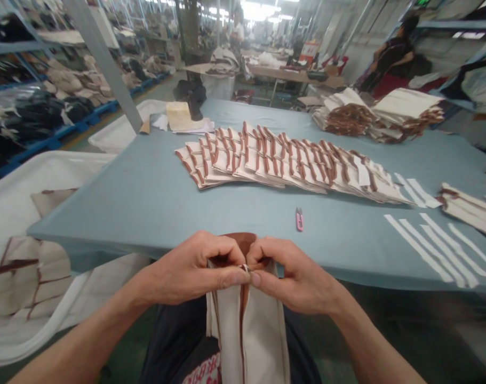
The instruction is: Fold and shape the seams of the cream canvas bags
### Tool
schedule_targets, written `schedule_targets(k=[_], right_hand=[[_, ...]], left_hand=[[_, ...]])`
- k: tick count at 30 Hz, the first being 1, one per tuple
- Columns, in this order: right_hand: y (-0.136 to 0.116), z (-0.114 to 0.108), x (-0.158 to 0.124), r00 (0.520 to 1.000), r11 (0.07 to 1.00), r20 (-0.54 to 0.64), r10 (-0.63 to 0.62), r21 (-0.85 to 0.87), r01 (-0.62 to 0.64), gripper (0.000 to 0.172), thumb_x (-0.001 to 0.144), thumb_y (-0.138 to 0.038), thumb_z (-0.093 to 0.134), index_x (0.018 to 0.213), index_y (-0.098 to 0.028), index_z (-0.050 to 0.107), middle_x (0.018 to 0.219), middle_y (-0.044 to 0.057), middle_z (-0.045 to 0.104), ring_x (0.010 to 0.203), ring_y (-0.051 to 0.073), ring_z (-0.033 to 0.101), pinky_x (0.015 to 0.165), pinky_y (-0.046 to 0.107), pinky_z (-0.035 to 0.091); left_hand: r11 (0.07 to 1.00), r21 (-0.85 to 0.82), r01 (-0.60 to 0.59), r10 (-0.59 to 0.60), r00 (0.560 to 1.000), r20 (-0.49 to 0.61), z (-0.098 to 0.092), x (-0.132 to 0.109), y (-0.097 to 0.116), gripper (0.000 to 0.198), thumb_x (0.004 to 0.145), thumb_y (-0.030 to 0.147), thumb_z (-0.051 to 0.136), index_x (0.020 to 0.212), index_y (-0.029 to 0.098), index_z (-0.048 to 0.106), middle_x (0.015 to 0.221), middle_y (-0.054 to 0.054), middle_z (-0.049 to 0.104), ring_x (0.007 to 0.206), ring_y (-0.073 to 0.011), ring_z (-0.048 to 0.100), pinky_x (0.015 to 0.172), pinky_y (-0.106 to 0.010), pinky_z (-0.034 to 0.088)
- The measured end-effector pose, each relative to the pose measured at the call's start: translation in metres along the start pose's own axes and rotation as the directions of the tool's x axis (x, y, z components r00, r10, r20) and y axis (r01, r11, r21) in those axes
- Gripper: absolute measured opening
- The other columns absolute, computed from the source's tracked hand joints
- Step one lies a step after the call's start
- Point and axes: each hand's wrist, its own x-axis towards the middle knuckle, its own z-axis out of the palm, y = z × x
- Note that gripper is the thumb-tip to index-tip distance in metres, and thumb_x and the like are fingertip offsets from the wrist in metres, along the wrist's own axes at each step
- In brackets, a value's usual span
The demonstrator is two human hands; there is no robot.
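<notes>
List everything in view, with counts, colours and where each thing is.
work table: one, pale blue-grey cover, in front of the person
fanned canvas pieces: many, cream with brown trim, in a row across the table
bundled stacks: two, cream and brown, far edge of the table
thread snips: one, pink, mid-table
fabric strips: several, white, right side of the table
plastic bins: two, white, left of the table
storage racks: blue, loaded with goods, far left
co-worker: one, dark top, standing far right
canvas piece: one, cream with brown trim, hanging from the hands
small metal part: one, silvery, at the top of the canvas piece
left hand: one, bare, pinching the metal part
right hand: one, bare, pinching the metal part
</notes>
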Motion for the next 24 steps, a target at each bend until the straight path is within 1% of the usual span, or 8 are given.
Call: schedule_targets(k=[4, 7, 9, 11, 13, 16, 19, 24], right_hand=[[0.010, 0.003, 0.000, 1.000, 0.999, 0.022, -0.018, 0.044, 0.017, 0.020, 0.095, -0.029, 0.065, 0.079, -0.020, 0.056, 0.073, -0.003, 0.060, 0.067, 0.012, 0.050, 0.067, 0.025, 0.038], [0.006, 0.005, -0.001, 0.999, 0.998, 0.019, -0.049, -0.049, 0.050, 0.015, 0.094, -0.025, 0.064, 0.081, -0.020, 0.057, 0.075, -0.003, 0.061, 0.069, 0.012, 0.052, 0.070, 0.026, 0.038], [0.000, 0.004, -0.001, 0.997, 0.990, 0.020, -0.074, -0.121, 0.076, 0.011, 0.091, -0.023, 0.064, 0.083, -0.020, 0.057, 0.076, -0.002, 0.062, 0.070, 0.013, 0.052, 0.071, 0.026, 0.037], [-0.006, 0.002, -0.001, 0.996, 0.984, 0.029, -0.086, -0.153, 0.089, 0.013, 0.090, -0.024, 0.065, 0.082, -0.020, 0.055, 0.076, -0.002, 0.060, 0.069, 0.013, 0.051, 0.070, 0.026, 0.037], [-0.009, -0.001, 0.001, 0.995, 0.987, 0.053, -0.085, -0.134, 0.092, 0.019, 0.092, -0.028, 0.067, 0.081, -0.020, 0.054, 0.073, -0.004, 0.057, 0.066, 0.012, 0.048, 0.066, 0.025, 0.034], [-0.007, -0.001, 0.004, 0.992, 0.992, 0.100, -0.077, -0.087, 0.086, 0.027, 0.095, -0.033, 0.072, 0.079, -0.020, 0.054, 0.068, -0.007, 0.051, 0.060, 0.009, 0.043, 0.060, 0.024, 0.029], [-0.003, 0.003, 0.004, 0.992, 0.987, 0.108, -0.068, -0.137, 0.082, 0.028, 0.093, -0.026, 0.075, 0.077, -0.020, 0.053, 0.068, -0.008, 0.051, 0.058, 0.008, 0.042, 0.059, 0.024, 0.027], [0.001, 0.009, 0.005, 0.994, 0.975, 0.106, -0.036, -0.216, 0.059, 0.023, 0.094, -0.022, 0.073, 0.078, -0.020, 0.056, 0.068, -0.006, 0.057, 0.059, 0.009, 0.045, 0.059, 0.025, 0.026]], left_hand=[[0.996, 0.088, 0.000, -0.003, 1.000, 0.030, 0.002, -0.001, 0.001, 0.018, 0.092, 0.022, 0.060, 0.076, 0.014, 0.063, 0.064, 0.006, 0.052, 0.058, -0.0084, 0.043, 0.054, -0.019, 0.033], [0.977, 0.202, -0.063, 0.075, 0.996, -0.050, 0.008, -0.004, 0.002, 0.021, 0.087, 0.013, 0.053, 0.067, 0.018, 0.050, 0.061, 0.008, 0.044, 0.055, -0.0075, 0.038, 0.053, -0.020, 0.030], [0.953, 0.285, -0.103, 0.139, 0.985, -0.106, 0.012, -0.006, 0.004, 0.024, 0.086, 0.009, 0.051, 0.065, 0.018, 0.045, 0.060, 0.008, 0.042, 0.054, -0.0071, 0.036, 0.053, -0.021, 0.028], [0.934, 0.336, -0.123, 0.172, 0.978, -0.121, 0.014, -0.008, 0.007, 0.026, 0.090, 0.009, 0.052, 0.066, 0.018, 0.047, 0.060, 0.008, 0.044, 0.055, -0.0069, 0.037, 0.054, -0.021, 0.028], [0.935, 0.331, -0.130, 0.170, 0.981, -0.096, 0.012, -0.009, 0.012, 0.029, 0.096, 0.012, 0.055, 0.068, 0.017, 0.053, 0.061, 0.008, 0.047, 0.056, -0.0068, 0.040, 0.055, -0.021, 0.030], [0.958, 0.264, -0.112, 0.127, 0.991, -0.039, 0.005, -0.011, 0.016, 0.026, 0.101, 0.017, 0.058, 0.075, 0.017, 0.063, 0.066, 0.007, 0.057, 0.059, -0.0071, 0.047, 0.056, -0.019, 0.034], [0.969, 0.241, -0.062, 0.059, 0.998, 0.018, -0.002, -0.014, 0.017, 0.023, 0.102, 0.018, 0.058, 0.082, 0.018, 0.068, 0.070, 0.006, 0.064, 0.060, -0.0077, 0.051, 0.058, -0.018, 0.037], [0.922, 0.386, -0.042, 0.006, 0.996, 0.094, -0.010, -0.014, 0.022, 0.019, 0.100, 0.014, 0.056, 0.087, 0.018, 0.069, 0.072, 0.005, 0.067, 0.062, -0.0075, 0.056, 0.061, -0.019, 0.038]])
